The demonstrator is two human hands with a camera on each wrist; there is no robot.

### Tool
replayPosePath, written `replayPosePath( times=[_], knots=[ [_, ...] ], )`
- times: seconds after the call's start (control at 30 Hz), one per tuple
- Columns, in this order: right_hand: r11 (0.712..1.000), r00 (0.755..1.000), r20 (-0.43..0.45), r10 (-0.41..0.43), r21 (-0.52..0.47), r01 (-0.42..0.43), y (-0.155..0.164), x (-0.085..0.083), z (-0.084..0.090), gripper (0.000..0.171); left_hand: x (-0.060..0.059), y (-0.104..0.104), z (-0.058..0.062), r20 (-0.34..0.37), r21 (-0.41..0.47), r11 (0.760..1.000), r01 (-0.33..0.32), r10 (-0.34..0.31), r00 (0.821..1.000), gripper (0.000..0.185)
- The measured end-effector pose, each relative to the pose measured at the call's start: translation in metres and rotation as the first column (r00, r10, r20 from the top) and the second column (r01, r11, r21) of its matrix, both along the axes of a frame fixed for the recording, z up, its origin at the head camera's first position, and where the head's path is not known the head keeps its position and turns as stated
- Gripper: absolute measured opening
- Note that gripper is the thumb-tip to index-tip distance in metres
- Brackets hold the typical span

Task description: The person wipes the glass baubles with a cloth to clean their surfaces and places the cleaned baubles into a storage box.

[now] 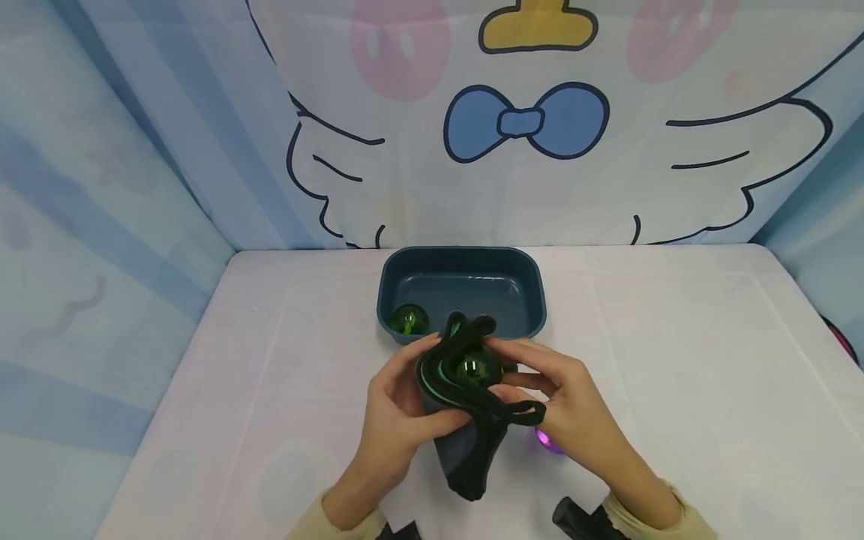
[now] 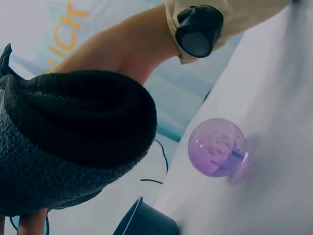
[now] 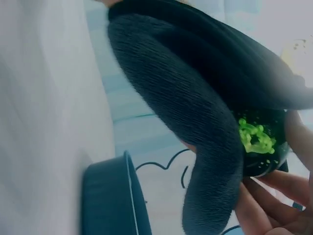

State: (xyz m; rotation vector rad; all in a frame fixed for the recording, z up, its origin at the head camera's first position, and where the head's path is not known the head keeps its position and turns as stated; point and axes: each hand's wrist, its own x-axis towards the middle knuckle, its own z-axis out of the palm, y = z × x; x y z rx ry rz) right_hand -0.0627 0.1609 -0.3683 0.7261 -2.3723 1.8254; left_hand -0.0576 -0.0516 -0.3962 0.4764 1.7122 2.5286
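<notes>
- Right at the near middle of the white table (image 1: 675, 360), both hands met around a dark sock (image 1: 466, 442), just at 6 o'clock from the blue tub (image 1: 533, 300)
- the left hand (image 1: 398, 412) grasped the sock at its 9 o'clock side, thumb laid across the cloth and fingers curled over the rolled cuff
- the right hand (image 1: 567, 405) sat at the sock's 3 o'clock side, fingertips pinching the opposite edge of the cuff so the mouth was stretched wide
- a green ball (image 1: 475, 369) sat in the sock's open mouth, between the two hands; in the right wrist view the green ball (image 3: 257, 139) showed inside the dark opening, ringed by the thick grey-black sock (image 3: 195, 117), with fingers (image 3: 271, 196) just beneath it
- the sock's toe end hung toward 6 o'clock, down between the wrists
- a second green ball (image 1: 409, 320) lay inside the tub at its 7 o'clock corner, apart from both hands
- a purple ball (image 1: 548, 442) rested on the table under the right hand, at about 4 o'clock from the sock; the left wrist view showed the purple ball (image 2: 217, 147) sitting on the white surface, beside the sock (image 2: 73, 137) but not touching it
- both wrists wore cream sleeves (image 1: 675, 517), with a black device on the right one (image 2: 198, 29)
</notes>
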Motion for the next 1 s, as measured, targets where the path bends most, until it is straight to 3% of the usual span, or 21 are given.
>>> replayPosePath(
  times=[0.07, 0.17, 0.27, 0.4, 0.53, 0.7, 0.8, 0.87, 1.0],
  knots=[
    [1.000, 0.995, -0.098, -0.004, 0.004, 0.004, -0.0008, -0.0002, 0.0010, 0.059, -0.0004, 0.0000, 0.0002, 0.043, -0.009, 1.000, -0.013, 0.014, 0.999, 0.075],
    [0.998, 0.961, -0.276, 0.015, 0.063, 0.003, -0.0009, -0.0009, 0.0017, 0.071, -0.0008, 0.0002, 0.0003, 0.078, -0.016, 1.000, -0.016, 0.017, 0.997, 0.075],
    [0.992, 0.924, -0.379, 0.051, 0.125, -0.003, -0.0016, -0.0017, 0.0002, 0.058, -0.0008, 0.0004, 0.0001, 0.097, -0.017, 1.000, -0.014, 0.016, 0.995, 0.075],
    [0.988, 0.905, -0.422, 0.053, 0.157, 0.016, -0.0042, -0.0021, -0.0025, 0.044, -0.0009, 0.0004, -0.0006, 0.093, -0.021, 1.000, -0.011, 0.013, 0.996, 0.074],
    [0.989, 0.919, -0.393, 0.027, 0.147, 0.034, -0.0040, 0.0002, -0.0022, 0.043, -0.0006, -0.0010, -0.0026, 0.028, -0.034, 0.999, 0.004, -0.003, 1.000, 0.071],
    [0.997, 0.982, -0.189, 0.017, 0.076, -0.002, -0.0021, 0.0030, 0.0011, 0.048, 0.0007, -0.0027, -0.0033, -0.057, -0.014, 1.000, 0.021, -0.022, 0.998, 0.070],
    [0.998, 0.995, -0.101, 0.009, 0.068, -0.002, -0.0024, 0.0027, 0.0019, 0.048, 0.0016, -0.0023, -0.0022, -0.029, -0.010, 1.000, 0.017, -0.017, 0.999, 0.071],
    [0.996, 0.995, -0.100, -0.006, 0.088, 0.015, -0.0029, 0.0018, 0.0020, 0.050, 0.0017, -0.0016, -0.0013, 0.006, -0.011, 1.000, 0.005, -0.005, 1.000, 0.072],
    [0.994, 0.981, -0.193, -0.012, 0.100, 0.032, -0.0013, 0.0006, 0.0028, 0.059, 0.0009, 0.0004, -0.0001, 0.052, -0.019, 1.000, -0.014, 0.015, 0.999, 0.074]
  ],
)
